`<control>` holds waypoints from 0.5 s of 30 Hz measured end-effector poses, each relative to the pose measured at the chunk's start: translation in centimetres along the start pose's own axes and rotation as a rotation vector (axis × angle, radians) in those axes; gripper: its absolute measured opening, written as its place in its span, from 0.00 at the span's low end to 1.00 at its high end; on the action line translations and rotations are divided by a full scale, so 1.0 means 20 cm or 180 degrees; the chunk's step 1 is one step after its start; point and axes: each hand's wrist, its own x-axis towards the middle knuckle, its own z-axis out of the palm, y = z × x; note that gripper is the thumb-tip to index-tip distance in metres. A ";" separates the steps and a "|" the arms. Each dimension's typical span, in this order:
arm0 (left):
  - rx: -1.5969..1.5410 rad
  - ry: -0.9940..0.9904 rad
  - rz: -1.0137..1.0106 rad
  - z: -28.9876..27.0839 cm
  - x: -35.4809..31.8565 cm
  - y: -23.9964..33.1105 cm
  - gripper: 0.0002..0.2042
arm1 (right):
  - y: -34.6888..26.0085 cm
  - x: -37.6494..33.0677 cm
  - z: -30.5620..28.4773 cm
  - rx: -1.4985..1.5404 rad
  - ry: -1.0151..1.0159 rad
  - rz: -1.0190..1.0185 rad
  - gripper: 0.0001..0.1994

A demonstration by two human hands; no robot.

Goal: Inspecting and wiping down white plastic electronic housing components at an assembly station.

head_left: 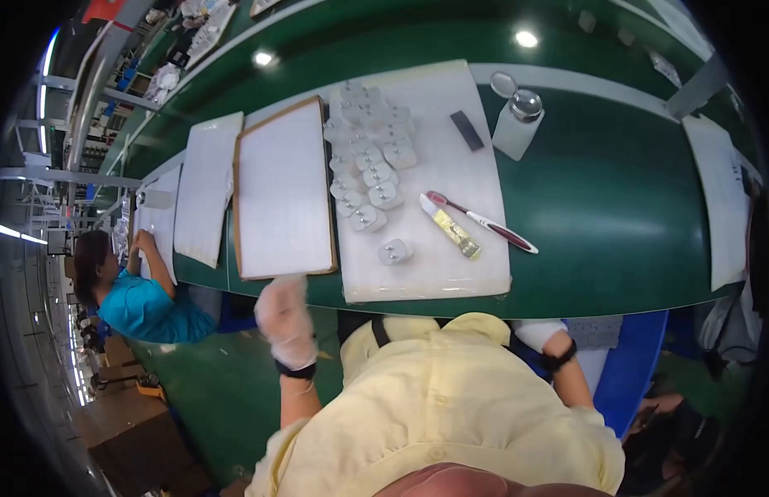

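Note:
My left hand [286, 321], in a whitish glove with a black wrist strap, is at the table's front edge, just below the near side of a shallow brown-rimmed tray [285, 192] lined in white. Motion smears its fingers, and nothing held can be made out. Gloved too, my right hand [540, 333] is low beside my body at the table edge, its fingers hidden. Between and beyond the hands, a white foam mat [434, 277] bears a cluster of white plug adapters [376, 173] with metal pins up. One adapter [393, 252] stands apart, nearer me.
On the mat lie a red-and-white toothbrush [484, 222], a yellow-labelled tube or packet [452, 232] and a dark grey block [466, 131]. A white bottle [518, 128] with its metal lid open stands right of them. A blue bin [645, 356] is at my right; a co-worker [152, 302] sits left.

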 end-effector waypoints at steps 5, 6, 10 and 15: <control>0.1538 -0.0844 0.2004 0.38 0.13 0.35 0.21 | -0.39 0.01 -0.51 -0.0272 -0.0729 -0.0119 0.05; 0.1416 -0.0970 0.1941 0.40 0.12 0.36 0.24 | -0.45 0.02 -0.57 -0.0095 -0.0731 -0.0218 0.05; 0.0770 -0.1588 0.0838 0.45 0.11 0.40 0.29 | -0.56 0.36 -0.67 0.0239 0.0471 -0.0198 0.06; 0.0128 -0.1380 0.1057 0.56 0.13 0.42 0.27 | -0.72 0.63 -0.45 -0.0014 0.1486 -0.0348 0.08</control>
